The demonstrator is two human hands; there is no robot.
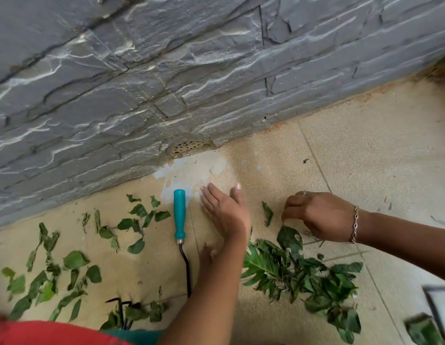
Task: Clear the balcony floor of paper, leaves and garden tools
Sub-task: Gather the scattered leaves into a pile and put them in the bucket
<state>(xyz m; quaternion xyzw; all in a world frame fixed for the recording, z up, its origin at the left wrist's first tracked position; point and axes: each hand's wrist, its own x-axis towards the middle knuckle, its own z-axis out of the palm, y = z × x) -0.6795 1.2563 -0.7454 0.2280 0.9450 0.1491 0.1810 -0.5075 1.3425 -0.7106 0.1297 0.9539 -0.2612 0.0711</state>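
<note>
A glossy oval leaf (289, 239) is pinched by the right hand (321, 215). The left hand (226, 217) is laid flat, fingers released, beside a smooth teal handle (179, 215)

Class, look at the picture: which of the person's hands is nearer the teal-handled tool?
Left. The left hand is open, just to the right of the tool. The right hand is farther right, beyond the left hand, pinching a leaf.

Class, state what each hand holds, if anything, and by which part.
The right hand pinches a leaf by its upper tip; the left hand holds nothing.
</note>
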